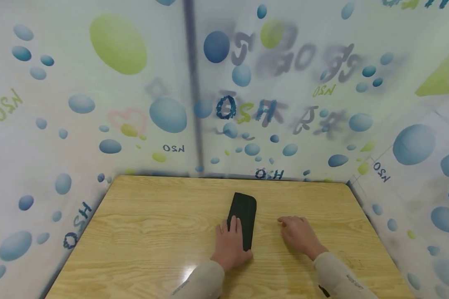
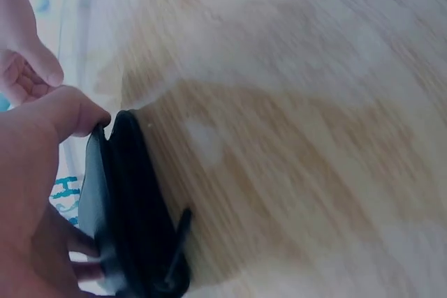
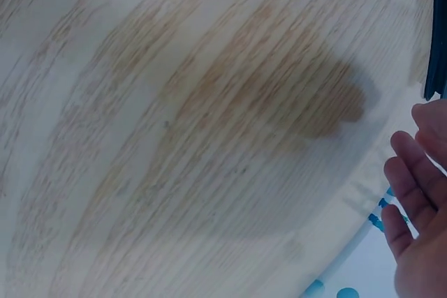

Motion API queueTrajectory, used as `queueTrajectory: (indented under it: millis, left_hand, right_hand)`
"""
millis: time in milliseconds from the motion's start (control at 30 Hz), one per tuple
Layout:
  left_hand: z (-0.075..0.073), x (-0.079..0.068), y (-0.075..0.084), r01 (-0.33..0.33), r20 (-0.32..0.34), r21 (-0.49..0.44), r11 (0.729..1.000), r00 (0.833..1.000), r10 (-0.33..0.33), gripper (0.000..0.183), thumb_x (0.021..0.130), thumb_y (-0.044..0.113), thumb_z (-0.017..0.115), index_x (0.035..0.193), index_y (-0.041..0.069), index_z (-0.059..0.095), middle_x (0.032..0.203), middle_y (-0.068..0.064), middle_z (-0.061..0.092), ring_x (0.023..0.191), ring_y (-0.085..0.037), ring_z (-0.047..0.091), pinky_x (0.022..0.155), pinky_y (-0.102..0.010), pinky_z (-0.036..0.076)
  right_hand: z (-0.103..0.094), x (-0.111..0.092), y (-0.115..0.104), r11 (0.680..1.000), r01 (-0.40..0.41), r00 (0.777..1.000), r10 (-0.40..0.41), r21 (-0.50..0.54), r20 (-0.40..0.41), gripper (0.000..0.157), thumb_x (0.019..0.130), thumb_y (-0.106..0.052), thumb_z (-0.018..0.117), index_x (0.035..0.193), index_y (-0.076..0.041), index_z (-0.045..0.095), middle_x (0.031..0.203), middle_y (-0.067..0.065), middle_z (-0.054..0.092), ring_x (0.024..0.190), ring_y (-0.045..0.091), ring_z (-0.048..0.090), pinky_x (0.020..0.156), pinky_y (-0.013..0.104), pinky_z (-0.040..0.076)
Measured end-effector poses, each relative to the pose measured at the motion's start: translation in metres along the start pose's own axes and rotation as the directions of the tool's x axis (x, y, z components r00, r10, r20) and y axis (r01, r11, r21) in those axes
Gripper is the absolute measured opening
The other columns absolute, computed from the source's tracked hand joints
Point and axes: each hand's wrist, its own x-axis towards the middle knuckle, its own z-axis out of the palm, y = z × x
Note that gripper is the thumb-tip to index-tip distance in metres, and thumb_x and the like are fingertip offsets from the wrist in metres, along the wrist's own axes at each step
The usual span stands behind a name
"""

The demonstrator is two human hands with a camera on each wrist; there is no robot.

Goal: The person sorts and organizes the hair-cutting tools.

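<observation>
A black, flat, oblong zip case [image 1: 247, 211] lies on the wooden table, its long side running away from me. My left hand [image 1: 230, 249] holds its near part, fingers over the top and left side, thumb at the near right corner. From the left wrist, the case [image 2: 129, 207] appears edge-on, with a groove along its side and a small dark tab like a zipper pull sticking out. To the right of the case, apart from it, my right hand [image 1: 301, 234] hovers with loosely bent fingers and nothing in them. Part of the case is hidden under the left hand.
The light wooden table [image 1: 153, 216] reaches back to white curtain-like walls [image 1: 134, 104] printed with blue and green spots and lettering. These walls close in on the left, back and right. A glare spot lies near the left sleeve [image 1: 202, 280].
</observation>
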Motion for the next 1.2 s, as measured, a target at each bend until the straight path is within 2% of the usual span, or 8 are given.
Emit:
queueTrajectory:
  millis: [200,467,800,1000,1200]
  left_hand:
    - [-0.009,-0.004,-0.012,-0.079,0.037,0.011,0.997,0.996,0.078,0.098,0.076,0.065,0.067,0.152,0.013,0.033,0.158,-0.008,0.029,0.142,-0.036,0.034,0.113,-0.06,0.03]
    - [-0.01,-0.005,-0.032,-0.121,0.039,-0.033,0.992,0.992,0.123,0.087,0.077,0.048,0.072,0.152,0.025,0.034,0.157,-0.012,0.028,0.141,-0.034,0.034,0.112,-0.063,0.026]
    - [-0.022,-0.004,-0.065,-0.217,-0.04,0.017,0.976,0.975,0.217,0.065,0.086,0.027,0.073,0.144,0.036,0.046,0.154,-0.004,0.04,0.14,-0.031,0.04,0.109,-0.061,0.032]
    - [-0.024,0.0,-0.08,-0.245,-0.046,0.001,0.97,0.968,0.245,0.068,0.085,0.011,0.073,0.143,0.037,0.048,0.155,-0.001,0.041,0.142,-0.03,0.038,0.111,-0.064,0.03]
    - [-0.019,0.002,-0.09,-0.269,-0.079,0.009,0.963,0.96,0.269,0.069,0.085,0.005,0.07,0.143,0.035,0.048,0.155,-0.001,0.041,0.142,-0.028,0.039,0.112,-0.063,0.03]
  right_hand:
    - [0.004,-0.001,0.006,1.0,-0.005,1.0,0.004,-0.023,-0.014,0.031,0.089,-0.019,0.069,0.119,-0.011,0.065,0.112,0.005,0.071,0.106,0.027,0.064,0.096,0.053,0.046]
    - [0.006,-0.007,0.009,0.999,0.032,0.997,-0.035,-0.04,-0.075,0.03,0.087,-0.018,0.071,0.116,-0.011,0.067,0.111,0.005,0.071,0.103,0.027,0.066,0.092,0.05,0.049]
    - [0.005,-0.01,0.008,0.998,0.059,0.99,-0.062,-0.029,-0.128,0.028,0.085,-0.014,0.073,0.113,-0.009,0.068,0.106,0.004,0.072,0.102,0.027,0.065,0.089,0.049,0.049]
    - [0.007,-0.012,0.01,0.997,0.062,0.988,-0.066,-0.034,-0.136,0.029,0.085,-0.014,0.074,0.113,-0.01,0.068,0.107,0.004,0.072,0.102,0.027,0.065,0.089,0.05,0.049]
    - [0.006,-0.013,0.011,0.998,0.052,0.991,-0.056,-0.042,-0.121,0.03,0.085,-0.014,0.073,0.114,-0.01,0.067,0.11,0.005,0.072,0.104,0.028,0.065,0.092,0.052,0.049]
